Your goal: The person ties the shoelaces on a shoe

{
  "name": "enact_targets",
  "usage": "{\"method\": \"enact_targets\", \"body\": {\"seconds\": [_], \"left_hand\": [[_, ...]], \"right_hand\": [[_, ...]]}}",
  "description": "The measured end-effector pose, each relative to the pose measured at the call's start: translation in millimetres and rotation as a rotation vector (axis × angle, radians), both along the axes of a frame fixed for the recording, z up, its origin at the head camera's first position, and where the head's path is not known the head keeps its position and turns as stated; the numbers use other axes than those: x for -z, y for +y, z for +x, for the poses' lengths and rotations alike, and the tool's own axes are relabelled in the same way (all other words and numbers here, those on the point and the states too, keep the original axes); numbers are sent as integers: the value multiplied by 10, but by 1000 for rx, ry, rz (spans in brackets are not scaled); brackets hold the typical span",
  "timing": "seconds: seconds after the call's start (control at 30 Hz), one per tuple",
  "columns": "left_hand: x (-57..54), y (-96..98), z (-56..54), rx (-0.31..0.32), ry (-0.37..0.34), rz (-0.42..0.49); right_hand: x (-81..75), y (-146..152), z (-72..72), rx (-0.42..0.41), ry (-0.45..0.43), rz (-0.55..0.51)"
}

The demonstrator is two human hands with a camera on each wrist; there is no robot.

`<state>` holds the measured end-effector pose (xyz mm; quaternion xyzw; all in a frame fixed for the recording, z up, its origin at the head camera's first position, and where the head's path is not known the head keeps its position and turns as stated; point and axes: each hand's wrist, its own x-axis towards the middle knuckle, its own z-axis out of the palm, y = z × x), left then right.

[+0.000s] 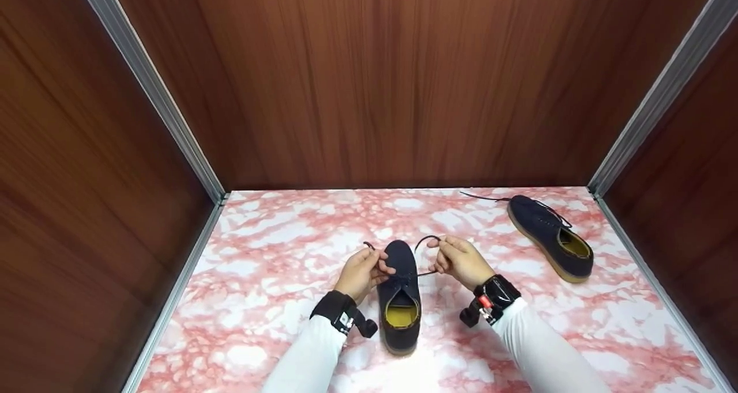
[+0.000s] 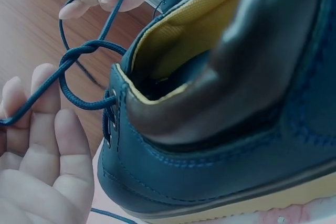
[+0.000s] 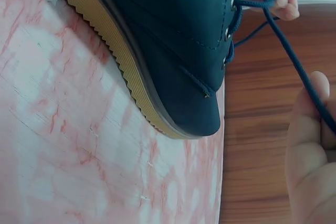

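Note:
A navy shoe (image 1: 399, 257) with a yellow lining stands in front of me, its toe pointing away. To its left, my left hand (image 1: 363, 273) pinches one end of the shoelace (image 2: 86, 50). On the other side, my right hand (image 1: 460, 261) holds the opposite end, which loops up from the fingers. In the left wrist view the two lace ends cross in a twist above the eyelets, apart from the shoe's tongue area. The lace runs taut from that crossing to the right hand's fingers (image 3: 310, 108) in the right wrist view.
A second navy shoe (image 1: 539, 223) lies angled at the back right, its loose lace (image 1: 484, 197) trailing left. The red-and-white marbled tabletop (image 1: 259, 301) is bordered by brown wood-grain panels (image 1: 369, 82) at the back and both sides, with grey metal rails (image 1: 167, 93) at the corners.

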<state>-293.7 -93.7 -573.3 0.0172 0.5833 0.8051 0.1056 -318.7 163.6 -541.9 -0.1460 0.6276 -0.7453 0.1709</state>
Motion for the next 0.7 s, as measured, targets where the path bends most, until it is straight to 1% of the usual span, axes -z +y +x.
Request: {"method": "enact_targets", "body": {"seconds": [0.07,0.23,0.4,0.7], "left_hand": [[5,-3,-1,-8,-3,-2],[6,-6,0,-5,-18,-16],[22,-27,3,-4,-13,-31],[71,-70,17,-9,-15,-46]], "right_hand": [[7,30,-7,19,-1,5],[21,106,-21,55,-53,-24],[53,167,-31,79,-93,-30],[77,251,-9,91,-98,-10]]}}
